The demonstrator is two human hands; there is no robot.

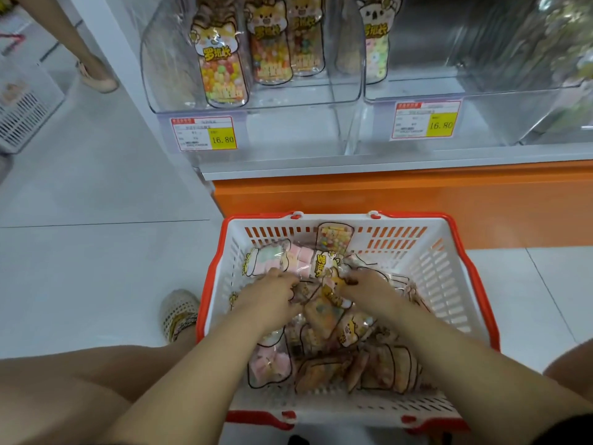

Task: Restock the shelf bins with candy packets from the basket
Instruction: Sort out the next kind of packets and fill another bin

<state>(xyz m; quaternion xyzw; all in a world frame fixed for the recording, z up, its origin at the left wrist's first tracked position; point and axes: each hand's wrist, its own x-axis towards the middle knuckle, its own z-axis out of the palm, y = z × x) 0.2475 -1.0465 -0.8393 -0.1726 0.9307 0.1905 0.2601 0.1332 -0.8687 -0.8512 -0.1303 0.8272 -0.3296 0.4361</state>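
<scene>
Candy packets lie heaped and overlapping in the white, red-rimmed basket on the floor, some holding pink marshmallow cubes and others small many-coloured sweets. Both hands are down in the pile. The right hand has its fingers curled round the cartoon-printed top of a speckled packet. The left hand lies knuckles-up over the heap beside a marshmallow packet; its fingertips bend down into the film, and I cannot tell whether they have closed on anything. Above, past the orange shelf base, the left bin holds three packets standing upright, and the right bin holds one against its near-left wall, each with a yellow price tag below it. The main risk I see is sorting: two kinds are mixed in the basket, so a handful grabbed in haste could land in the wrong bin. The glossy packets also overlap, so pulling one by its top may drag a neighbour over the rim or let it slip free. Pushing new stock in carelessly could topple the standing packets. A second person's foot and a grey crate sit well apart on the left.
</scene>
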